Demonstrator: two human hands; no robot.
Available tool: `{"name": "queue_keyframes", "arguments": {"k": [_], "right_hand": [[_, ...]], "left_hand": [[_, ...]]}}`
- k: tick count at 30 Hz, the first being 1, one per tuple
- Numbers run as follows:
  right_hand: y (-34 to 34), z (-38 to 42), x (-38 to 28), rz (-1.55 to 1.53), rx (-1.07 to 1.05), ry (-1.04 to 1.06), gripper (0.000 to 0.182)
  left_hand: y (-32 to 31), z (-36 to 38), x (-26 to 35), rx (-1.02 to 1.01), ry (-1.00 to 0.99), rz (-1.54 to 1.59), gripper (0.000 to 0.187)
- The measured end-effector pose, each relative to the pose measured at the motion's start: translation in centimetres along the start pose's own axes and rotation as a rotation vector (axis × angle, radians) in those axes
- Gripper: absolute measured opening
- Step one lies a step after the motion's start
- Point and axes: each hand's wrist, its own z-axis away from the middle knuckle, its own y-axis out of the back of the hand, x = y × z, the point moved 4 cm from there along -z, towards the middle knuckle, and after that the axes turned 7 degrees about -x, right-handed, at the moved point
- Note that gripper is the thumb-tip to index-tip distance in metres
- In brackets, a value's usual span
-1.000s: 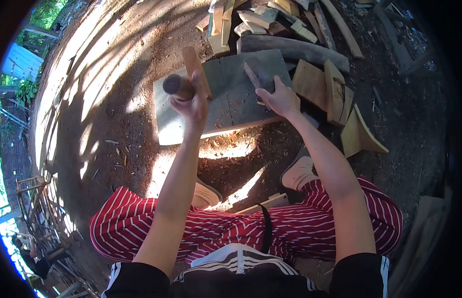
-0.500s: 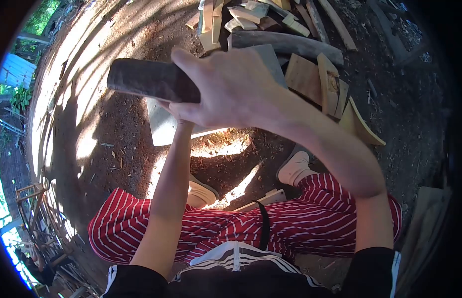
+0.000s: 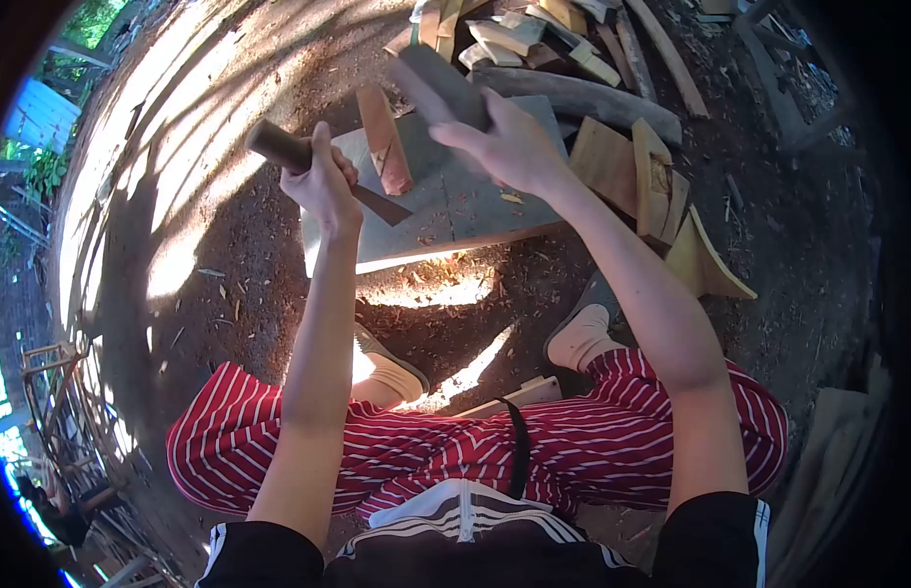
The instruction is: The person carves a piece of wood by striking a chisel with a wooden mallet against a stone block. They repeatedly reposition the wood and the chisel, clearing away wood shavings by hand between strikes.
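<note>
My left hand (image 3: 323,188) is wrapped round a chisel (image 3: 279,147), its thick dark handle sticking up and its flat blade slanting down to the right. The blade tip is close over a low grey block with a flat top (image 3: 475,201). Beside the blade, a reddish piece of wood (image 3: 382,137) lies on that block, its near end looking cut. My right hand (image 3: 514,147) grips a dark wooden mallet (image 3: 438,83), raised to the right of the chisel and slightly blurred. Its handle is mostly hidden in my fingers.
Past the block lie a long grey log (image 3: 583,96) and a heap of wood offcuts (image 3: 514,37). Cut wooden pieces (image 3: 607,162) and a curved yellowish piece (image 3: 705,257) sit at the right. My feet (image 3: 583,335) are on the chip-strewn ground near the block.
The mallet has swung away from over my left hand to the upper right. My left hand, the chisel and the reddish wood, largely hidden before, now show.
</note>
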Motion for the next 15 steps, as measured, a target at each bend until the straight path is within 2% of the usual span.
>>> {"name": "queue_keyframes", "arguments": {"k": [4,5,7,9,15], "right_hand": [[-1.1,-0.1,8.5,0.207,0.065,-0.209,0.077],[-1.4,0.0,9.7,0.205,0.057,-0.204,0.077],[-1.8,0.7,10.8,0.300,0.016,-0.317,0.076],[-2.2,0.5,11.0,0.345,0.026,-0.314,0.075],[-2.1,0.9,10.7,0.409,0.074,-0.301,0.072]], "left_hand": [[0.2,-0.6,1.6,0.036,-0.147,0.023,0.025],[-0.2,-0.6,2.3,0.026,-0.190,0.057,0.026],[-1.4,-0.7,2.7,0.011,-0.210,0.070,0.028],[-2.7,-0.6,3.0,-0.016,-0.263,0.057,0.028],[-3.7,0.4,1.8,-0.130,-0.245,-0.022,0.026]]}}
